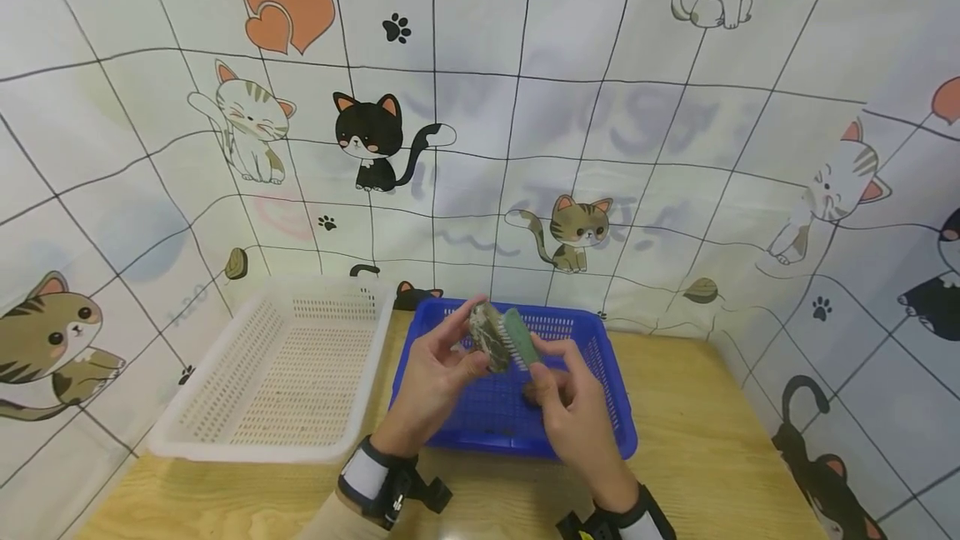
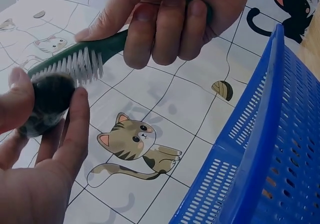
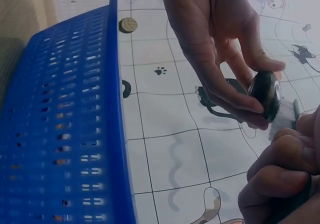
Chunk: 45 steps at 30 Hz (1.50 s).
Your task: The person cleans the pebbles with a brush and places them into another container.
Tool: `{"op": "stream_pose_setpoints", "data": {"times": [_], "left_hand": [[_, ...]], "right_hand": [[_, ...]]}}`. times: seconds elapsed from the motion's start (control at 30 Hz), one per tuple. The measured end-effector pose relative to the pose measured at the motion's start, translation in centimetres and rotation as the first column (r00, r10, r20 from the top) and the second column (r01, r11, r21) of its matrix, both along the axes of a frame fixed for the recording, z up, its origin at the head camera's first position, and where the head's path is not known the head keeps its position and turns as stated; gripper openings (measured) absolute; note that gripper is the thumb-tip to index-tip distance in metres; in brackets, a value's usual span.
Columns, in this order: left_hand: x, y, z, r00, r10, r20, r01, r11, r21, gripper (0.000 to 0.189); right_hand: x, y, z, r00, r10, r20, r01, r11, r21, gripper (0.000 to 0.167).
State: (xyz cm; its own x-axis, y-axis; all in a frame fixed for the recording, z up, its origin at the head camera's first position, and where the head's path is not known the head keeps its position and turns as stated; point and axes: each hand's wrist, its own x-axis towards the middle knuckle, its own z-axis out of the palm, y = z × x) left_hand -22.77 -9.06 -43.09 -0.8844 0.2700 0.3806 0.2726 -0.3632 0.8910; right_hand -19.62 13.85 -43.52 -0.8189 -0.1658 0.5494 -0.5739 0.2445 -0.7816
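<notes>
My left hand (image 1: 429, 386) grips a grey-green mottled stone (image 1: 489, 340) between thumb and fingers above the blue basket (image 1: 480, 419). In the left wrist view the stone (image 2: 52, 96) looks dark, smooth and rounded. A green brush (image 1: 521, 338) with white bristles is held by my right hand (image 1: 581, 419), its fingers curled round the handle. Along the top of that brush (image 2: 75, 54) lies the right thumb. The bristles meet the stone's side, as the right wrist view shows too, where the stone (image 3: 265, 94) sits between the left fingertips.
A brown lump (image 1: 531, 393) lies in the blue basket, partly hidden behind the right hand. To the left stands a white perforated basket (image 1: 300, 382) on the wooden table (image 1: 697, 440). A cat-print sheet (image 1: 480, 123) hangs behind and at both sides.
</notes>
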Motion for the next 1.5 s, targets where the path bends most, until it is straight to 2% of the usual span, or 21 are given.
{"op": "stream_pose_setpoints", "data": {"times": [0.13,0.23,0.33,0.43,0.53,0.67,0.83,1.17,1.33,1.5], "left_hand": [[-0.1,-0.1,0.0,0.999,0.006,0.046,-0.008,0.999,0.034,0.080],[-0.1,0.0,-0.1,0.998,-0.009,0.054,0.009,1.000,-0.006,0.081],[0.0,0.2,-0.3,0.999,-0.035,0.041,0.038,0.996,-0.075,0.083],[0.1,0.4,-0.4,0.997,-0.068,0.044,0.073,0.989,-0.129,0.084],[0.2,0.4,-0.4,0.995,-0.096,0.033,0.100,0.985,-0.143,0.084],[0.1,0.2,-0.5,0.994,-0.108,-0.014,0.107,0.992,-0.073,0.087],[-0.1,-0.3,-0.4,0.995,-0.098,-0.028,0.099,0.994,0.043,0.095],[-0.3,-0.3,-0.4,1.000,-0.028,-0.001,0.028,0.999,0.035,0.086],[-0.4,-0.1,-0.4,0.998,-0.037,0.045,0.039,0.998,-0.055,0.078],[-0.2,0.0,-0.6,0.992,-0.096,0.086,0.108,0.984,-0.139,0.080]], "right_hand": [[0.5,-0.6,-0.2,0.999,0.036,-0.040,-0.036,0.999,0.010,0.037],[0.6,-0.9,-0.3,0.995,0.042,-0.092,-0.039,0.999,0.037,0.042],[0.7,-0.9,-0.1,0.992,-0.007,-0.129,0.015,0.998,0.062,0.042],[0.5,-0.5,0.2,0.993,-0.073,-0.098,0.080,0.995,0.068,0.037],[0.4,0.0,0.6,0.995,-0.092,-0.040,0.094,0.994,0.048,0.034],[0.2,0.3,0.8,0.998,-0.061,0.014,0.061,0.998,0.006,0.033],[0.0,0.3,0.5,0.999,-0.031,0.035,0.031,1.000,-0.003,0.031],[0.4,-0.7,-0.1,0.996,0.087,-0.023,-0.086,0.996,0.021,0.033],[0.6,-1.1,-0.1,0.993,0.085,-0.076,-0.080,0.994,0.072,0.037],[0.6,-0.9,0.2,0.997,-0.020,-0.075,0.025,0.997,0.073,0.035]]}}
